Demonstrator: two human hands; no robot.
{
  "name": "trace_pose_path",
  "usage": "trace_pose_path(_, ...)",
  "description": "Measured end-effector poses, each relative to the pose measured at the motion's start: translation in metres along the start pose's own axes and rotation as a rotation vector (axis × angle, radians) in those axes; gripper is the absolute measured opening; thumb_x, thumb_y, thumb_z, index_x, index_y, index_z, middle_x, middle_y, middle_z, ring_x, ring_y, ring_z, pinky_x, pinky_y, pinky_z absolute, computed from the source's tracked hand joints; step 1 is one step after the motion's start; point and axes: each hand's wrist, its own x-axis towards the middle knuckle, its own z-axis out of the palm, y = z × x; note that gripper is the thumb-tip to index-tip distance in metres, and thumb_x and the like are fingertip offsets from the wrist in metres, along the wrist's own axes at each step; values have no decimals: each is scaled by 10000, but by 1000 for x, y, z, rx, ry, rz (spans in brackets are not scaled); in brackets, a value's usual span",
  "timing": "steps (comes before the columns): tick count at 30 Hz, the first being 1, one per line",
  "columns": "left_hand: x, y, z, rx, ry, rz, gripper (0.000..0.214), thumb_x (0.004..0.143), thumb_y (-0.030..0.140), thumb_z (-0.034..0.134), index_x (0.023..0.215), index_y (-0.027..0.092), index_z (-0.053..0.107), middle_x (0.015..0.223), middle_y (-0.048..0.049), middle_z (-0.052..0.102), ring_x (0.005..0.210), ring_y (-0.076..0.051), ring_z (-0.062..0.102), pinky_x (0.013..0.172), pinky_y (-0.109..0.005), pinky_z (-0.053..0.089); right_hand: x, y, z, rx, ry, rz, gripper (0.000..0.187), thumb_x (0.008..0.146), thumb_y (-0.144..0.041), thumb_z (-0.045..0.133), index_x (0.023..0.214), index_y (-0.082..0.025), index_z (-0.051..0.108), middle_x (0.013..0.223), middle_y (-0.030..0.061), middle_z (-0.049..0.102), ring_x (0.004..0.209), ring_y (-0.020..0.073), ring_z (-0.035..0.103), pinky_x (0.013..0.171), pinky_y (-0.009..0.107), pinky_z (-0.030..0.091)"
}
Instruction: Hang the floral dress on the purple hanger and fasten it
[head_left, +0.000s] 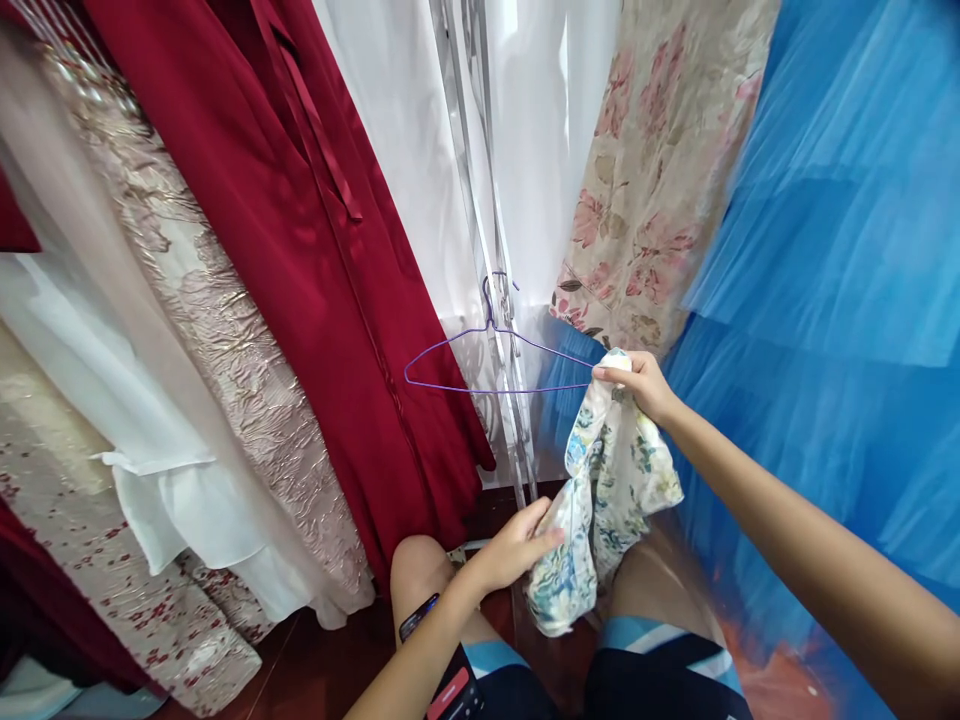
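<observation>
My right hand (646,383) pinches a gathered end of a white garment with a blue, green and yellow floral print (570,545), at the right end of a purple wire hanger (490,322). The hanger's hook points up, and its left side extends free in the air. Lower down, the fingers of my left hand (517,548) are closed on the left edge of the floral garment. The cloth hangs in folds between my two hands, above my knees. Whether the right fingers also grip the hanger wire is hidden by the cloth.
A metal stand (480,200) rises behind the hanger. Long dresses hang around me: dark red (300,260) on the left, white behind the stand, beige floral (637,200) and blue tulle (840,250) on the right. A phone (454,690) lies on my lap.
</observation>
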Motion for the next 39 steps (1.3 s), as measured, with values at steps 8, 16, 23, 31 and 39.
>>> trace_pose_path(8, -20, 35, -33, 182, 200, 45, 219, 882, 329, 531, 928, 153, 652, 900, -33, 632, 869, -192, 539, 801, -283, 438, 79, 20, -1, -54, 22, 30, 372, 598, -469, 811, 597, -166, 595, 549, -19, 558, 516, 116, 483, 516, 255, 371)
trace_pose_path(16, -30, 50, -101, 455, 334, 15, 150, 793, 234, 452, 681, 166, 526, 672, -2, 518, 652, -148, 458, 606, -250, 351, 94, 16, 30, 41, -367, 299, 392, 679, -478, 776, 811, -115, 707, 623, 29, 662, 504, 124, 538, 478, 241, 388)
trace_pose_path(23, -27, 30, -189, 1010, 454, -146, 169, 863, 296, 452, 816, 214, 592, 771, -13, 616, 752, -192, 567, 729, -287, 413, 77, 3, 29, 135, -435, 311, 351, 660, -439, 809, 674, -128, 647, 568, 5, 641, 469, 110, 527, 474, 233, 398)
trace_pose_path(31, 32, 57, -264, 1041, 743, -156, 146, 825, 243, 507, 967, 220, 533, 958, -66, 658, 929, -240, 595, 824, -339, 442, 77, -4, 33, 175, -472, 306, 263, 704, -368, 797, 817, -141, 727, 777, 50, 749, 637, 164, 661, 589, 245, 511)
trace_pose_path(39, 62, 114, -262, 965, 748, 213, 327, 779, 111, 498, 1089, 208, 531, 1124, -72, 664, 1084, -216, 602, 954, -364, 446, 73, -2, 34, 308, -484, 527, 251, 779, -351, 748, 847, -115, 701, 791, 113, 756, 661, 226, 712, 640, 307, 583)
